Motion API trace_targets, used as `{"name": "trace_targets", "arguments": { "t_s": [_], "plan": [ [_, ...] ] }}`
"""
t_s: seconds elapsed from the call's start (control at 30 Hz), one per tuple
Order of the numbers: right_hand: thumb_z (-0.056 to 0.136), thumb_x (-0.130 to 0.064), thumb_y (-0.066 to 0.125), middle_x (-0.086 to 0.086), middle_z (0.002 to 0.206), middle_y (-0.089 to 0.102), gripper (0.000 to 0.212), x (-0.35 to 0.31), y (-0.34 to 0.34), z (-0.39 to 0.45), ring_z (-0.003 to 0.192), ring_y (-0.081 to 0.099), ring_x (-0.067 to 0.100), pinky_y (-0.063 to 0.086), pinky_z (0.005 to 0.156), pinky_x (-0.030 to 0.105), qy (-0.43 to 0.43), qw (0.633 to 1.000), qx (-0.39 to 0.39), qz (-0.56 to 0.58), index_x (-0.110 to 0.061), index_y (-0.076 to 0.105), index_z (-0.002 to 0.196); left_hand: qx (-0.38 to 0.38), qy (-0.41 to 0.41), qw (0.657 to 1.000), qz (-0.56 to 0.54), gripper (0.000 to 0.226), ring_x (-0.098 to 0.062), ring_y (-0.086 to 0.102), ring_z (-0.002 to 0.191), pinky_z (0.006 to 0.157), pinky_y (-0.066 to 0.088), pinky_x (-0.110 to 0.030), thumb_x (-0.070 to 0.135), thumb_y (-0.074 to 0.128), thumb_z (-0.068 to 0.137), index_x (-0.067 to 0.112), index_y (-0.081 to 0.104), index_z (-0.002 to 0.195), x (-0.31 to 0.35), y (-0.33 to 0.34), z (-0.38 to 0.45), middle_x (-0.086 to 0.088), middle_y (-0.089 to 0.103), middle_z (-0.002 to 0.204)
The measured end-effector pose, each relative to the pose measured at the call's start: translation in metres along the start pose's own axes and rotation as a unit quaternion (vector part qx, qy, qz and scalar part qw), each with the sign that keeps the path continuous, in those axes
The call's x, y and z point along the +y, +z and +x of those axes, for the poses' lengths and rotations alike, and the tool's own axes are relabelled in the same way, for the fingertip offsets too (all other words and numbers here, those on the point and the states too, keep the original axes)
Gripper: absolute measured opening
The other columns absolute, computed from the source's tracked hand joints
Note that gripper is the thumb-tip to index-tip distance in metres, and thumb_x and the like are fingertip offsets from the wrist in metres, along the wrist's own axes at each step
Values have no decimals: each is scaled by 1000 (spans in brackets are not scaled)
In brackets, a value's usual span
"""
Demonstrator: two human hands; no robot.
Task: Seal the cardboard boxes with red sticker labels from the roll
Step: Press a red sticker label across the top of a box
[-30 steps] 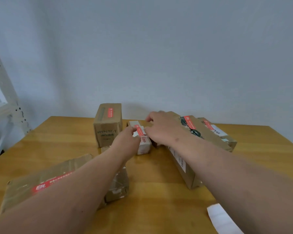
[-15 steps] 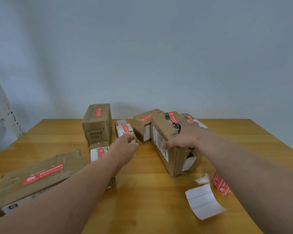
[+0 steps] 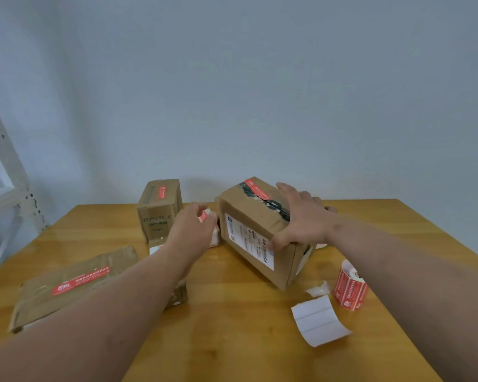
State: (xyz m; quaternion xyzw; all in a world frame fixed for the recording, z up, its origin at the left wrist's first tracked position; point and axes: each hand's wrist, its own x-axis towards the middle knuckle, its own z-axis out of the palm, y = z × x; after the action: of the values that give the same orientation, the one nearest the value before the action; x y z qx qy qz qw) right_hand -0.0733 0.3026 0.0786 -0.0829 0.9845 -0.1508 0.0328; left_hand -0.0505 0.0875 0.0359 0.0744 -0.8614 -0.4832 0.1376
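My left hand point(image 3: 189, 230) and my right hand point(image 3: 304, 220) are both bare: no gloves, rings or watch at the wrists. My forearms are uncovered too, with no sleeve showing along either, from the wrists back to the picture's edge at seven and four o'clock. My fingernails are short and unpainted.

The tabletop point(image 3: 232, 340) is glossy varnished wood. The large box point(image 3: 254, 232) is matt brown cardboard with a white paper label. The sticker roll point(image 3: 349, 288) looks like slightly shiny red paper.
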Motion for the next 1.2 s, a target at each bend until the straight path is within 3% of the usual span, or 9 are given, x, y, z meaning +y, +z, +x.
{"name": "trace_targets", "arguments": {
  "t_s": [0.13, 0.23, 0.33, 0.5, 0.63, 0.73, 0.97, 1.07, 1.2],
  "plan": [
    [49, -46, 88, -1, 154, 22, 136, -7, -5, -18, 142, 20, 27, 19, 113, 56, -56, 997, -55, -17, -48, -7, 145, 53, 4, 997, -47, 48, -19, 48, 121, 93, 44, -33, 41, 49, 98, 21, 43, 141, 7, -14, -5, -1, 46, 141],
    [55, -24, 91, -2, 149, 27, 132, -15, -6, -31, 136, 28, 23, 33, 108, 43, -88, 990, -108, 25, -38, 0, 149, 34, 18, 999, -29, 51, -19, 46, 125, 100, 44, -38, 43, 56, 95, 25, 44, 141, 9, -26, -16, 3, 42, 143],
    [59, -7, 89, -5, 139, 36, 125, -26, -7, -44, 124, 39, 17, 42, 96, 31, -116, 976, -171, 64, -35, 7, 150, -32, 35, 999, -12, 47, -12, 50, 112, 89, 45, -30, 36, 59, 93, 31, 48, 138, 10, -36, -34, 10, 45, 130],
    [62, -5, 87, -3, 145, 32, 125, -41, -1, -56, 132, 34, 20, 41, 103, 36, -138, 961, -240, 16, -33, 4, 152, -130, 50, 986, 90, 33, -6, 54, 93, 78, 48, -25, 31, 66, 89, 30, 59, 121, 2, -48, -57, 13, 53, 105],
    [66, -16, 87, -3, 155, 19, 121, -46, 8, -61, 142, 22, 21, 30, 112, 39, -149, 951, -256, -89, -33, 5, 153, -181, 51, 972, 141, 33, -7, 51, 97, 81, 46, -24, 24, 72, 84, 27, 64, 115, -10, -53, -67, 9, 50, 113],
    [73, -12, 80, -1, 149, 30, 103, -47, 9, -60, 134, 35, 23, 37, 108, 37, -113, 950, -291, 4, -34, 17, 152, -178, 68, 961, 201, 34, -14, 48, 106, 93, 46, -33, 33, 75, 79, 31, 64, 112, -12, -54, -65, 6, 46, 120],
    [88, -13, 63, 1, 138, 46, 55, -49, 29, -47, 118, 49, 21, 43, 104, 39, -59, 966, -201, 155, -36, 47, 136, -156, 91, 950, 253, 34, -16, 45, 111, 99, 44, -37, 47, 75, 78, 31, 63, 106, -4, -44, -62, 7, 45, 116],
    [92, -10, 56, 3, 139, 47, 51, -52, 35, -41, 117, 48, 20, 42, 98, 33, -63, 976, -164, 132, -31, 46, 137, -158, 109, 953, 234, 36, -12, 49, 102, 92, 48, -34, 47, 76, 77, 27, 65, 104, 0, -35, -60, 10, 48, 106],
    [90, -9, 56, 5, 136, 48, 55, -55, 34, -36, 112, 52, 23, 46, 98, 39, -50, 975, -184, 118, -31, 41, 138, -165, 105, 958, 210, 36, -10, 53, 95, 83, 51, -31, 46, 80, 73, 23, 66, 96, 4, -27, -56, 8, 56, 101]
  ]
}}
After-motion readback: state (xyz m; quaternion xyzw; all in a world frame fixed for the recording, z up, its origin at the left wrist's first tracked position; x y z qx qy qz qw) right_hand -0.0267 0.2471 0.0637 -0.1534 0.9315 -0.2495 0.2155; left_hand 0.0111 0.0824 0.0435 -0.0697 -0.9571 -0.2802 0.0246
